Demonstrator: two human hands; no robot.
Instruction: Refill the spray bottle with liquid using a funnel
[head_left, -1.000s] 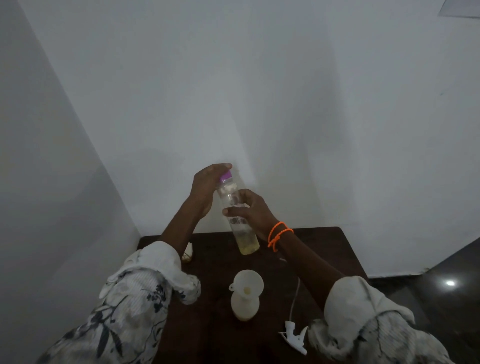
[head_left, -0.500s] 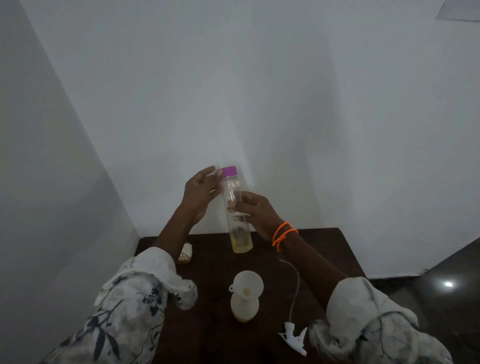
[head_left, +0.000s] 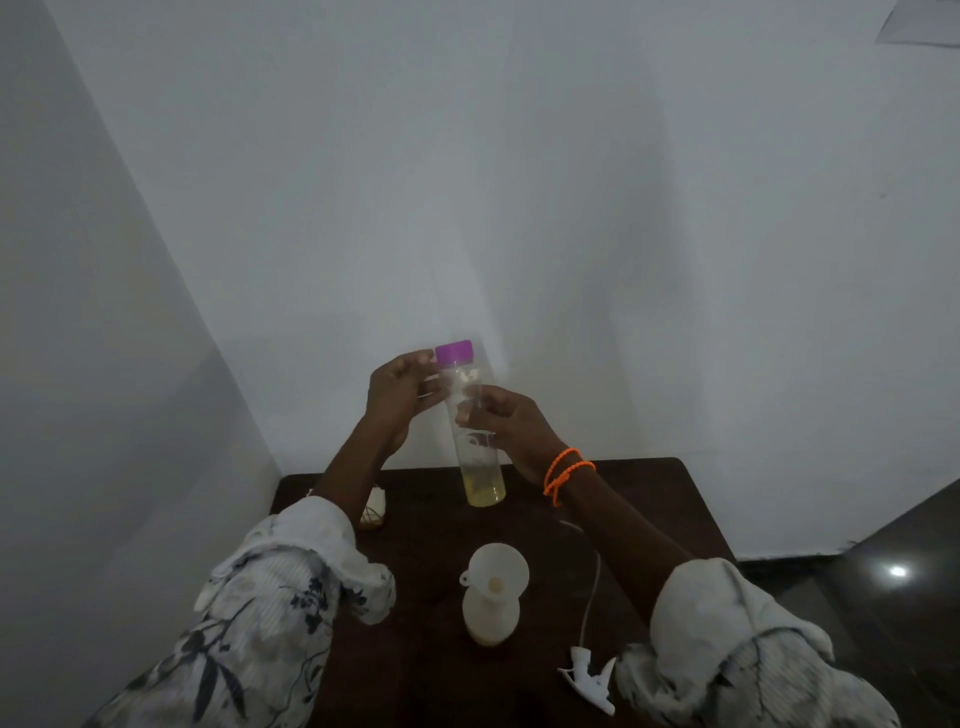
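Spray bottle (head_left: 490, 616) stands on the counter (head_left: 649, 499) with the funnel (head_left: 500, 569) seated. Above it, the supply bottle (head_left: 474, 441) has swung upright; right hand (head_left: 511, 423) grips its middle, left hand (head_left: 397, 395) pinches beneath the purple cap (head_left: 454, 352), likely uncapping next.
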